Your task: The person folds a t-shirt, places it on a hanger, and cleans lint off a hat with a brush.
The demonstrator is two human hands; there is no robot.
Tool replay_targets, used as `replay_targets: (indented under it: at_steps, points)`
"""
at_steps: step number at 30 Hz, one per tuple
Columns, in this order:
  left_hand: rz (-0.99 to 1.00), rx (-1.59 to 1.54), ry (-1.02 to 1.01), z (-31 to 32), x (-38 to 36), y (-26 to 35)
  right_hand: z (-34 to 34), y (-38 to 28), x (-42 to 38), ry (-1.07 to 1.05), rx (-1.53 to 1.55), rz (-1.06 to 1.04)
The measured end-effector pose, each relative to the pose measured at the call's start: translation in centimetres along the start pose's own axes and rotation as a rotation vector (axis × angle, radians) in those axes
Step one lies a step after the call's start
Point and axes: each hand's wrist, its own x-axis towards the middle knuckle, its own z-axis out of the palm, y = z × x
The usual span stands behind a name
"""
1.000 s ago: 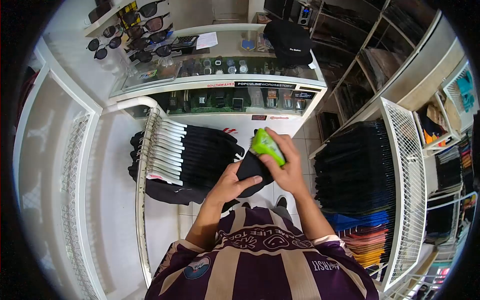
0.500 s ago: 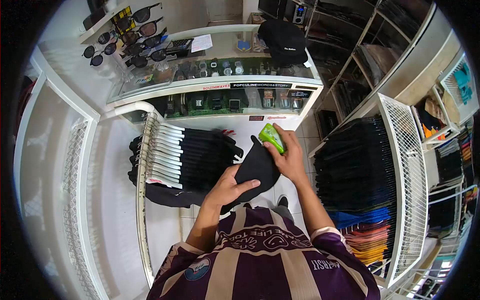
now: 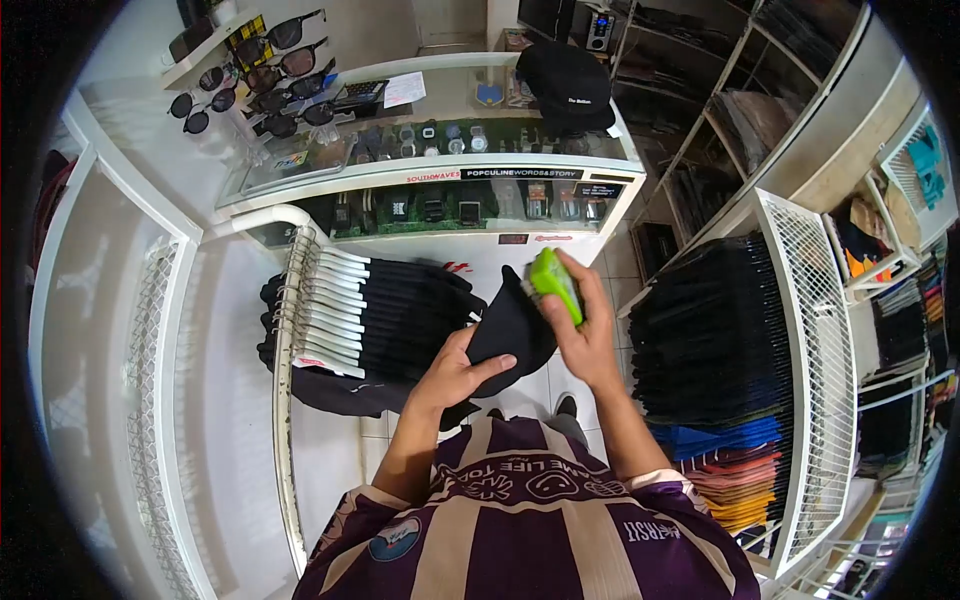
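A black cap (image 3: pixel 512 325) is held up in front of my body by my left hand (image 3: pixel 455 375), thumb lying across its near side and the fingers behind it, hidden. My right hand (image 3: pixel 587 325) grips a bright green hand brush (image 3: pixel 556 285) to the right of the cap. The brush is tilted, its bristle side facing left toward the cap's upper edge, with a small gap between them in this view.
Black garments on white hangers (image 3: pixel 335 310) hang from a rail at left. A glass display counter (image 3: pixel 400 165) stands ahead, with another black cap (image 3: pixel 566 85) and sunglasses (image 3: pixel 285 75) around it. More clothes (image 3: pixel 710 340) hang on a rack at right.
My right hand has turned the green brush more upright and moved it slightly right, away from the cap. My left hand keeps its hold on the cap, which has shifted slightly.
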Motion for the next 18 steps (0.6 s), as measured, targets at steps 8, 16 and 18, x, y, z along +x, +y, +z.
replay_targets:
  at_steps: [8, 16, 18]
  points:
    - [-0.013, -0.061, -0.065, -0.3, -0.1, -0.1, 0.2, 3.8, 0.0, -0.054, -0.126, 0.068]
    - [0.004, -0.306, 0.022, -0.1, 0.4, 0.4, -0.8, 5.9, -2.4, -0.094, 0.258, 0.137]
    - [0.006, -0.309, 0.018, -0.4, 0.4, 0.5, -0.9, 5.2, -2.2, 0.009, 0.195, 0.053]
